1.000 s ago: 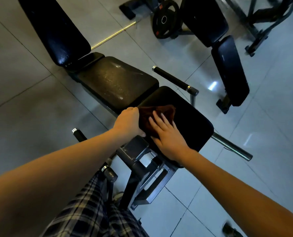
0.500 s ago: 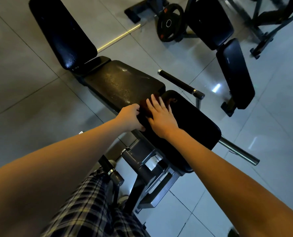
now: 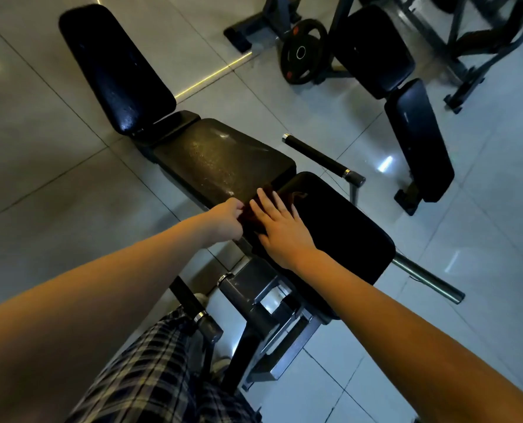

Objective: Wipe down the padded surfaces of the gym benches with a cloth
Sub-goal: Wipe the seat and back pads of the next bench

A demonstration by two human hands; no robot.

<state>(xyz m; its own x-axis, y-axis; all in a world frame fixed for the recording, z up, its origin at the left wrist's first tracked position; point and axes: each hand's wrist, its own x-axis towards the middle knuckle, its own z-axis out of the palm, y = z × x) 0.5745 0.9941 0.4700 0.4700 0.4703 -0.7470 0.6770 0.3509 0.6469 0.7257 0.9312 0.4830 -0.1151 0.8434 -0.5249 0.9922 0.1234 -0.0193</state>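
Note:
A black padded bench runs from upper left to centre: an angled backrest (image 3: 113,68), a worn seat pad (image 3: 223,160) and a near glossy pad (image 3: 339,227). A dark reddish-brown cloth (image 3: 249,216) lies at the far left corner of the near pad, mostly hidden under my hands. My right hand (image 3: 281,227) presses flat on the cloth with fingers straight. My left hand (image 3: 228,221) grips the cloth's left edge with curled fingers.
A second black bench (image 3: 419,138) stands at the right, with a weight plate (image 3: 303,51) on a rack behind it. Padded roller bars (image 3: 318,155) stick out beside the near pad. The bench's metal frame (image 3: 266,303) and my checked shorts (image 3: 150,370) are below.
Both hands and the cloth slid along the near pad, from its middle toward its far left corner by the seat pad. The camera also shifted.

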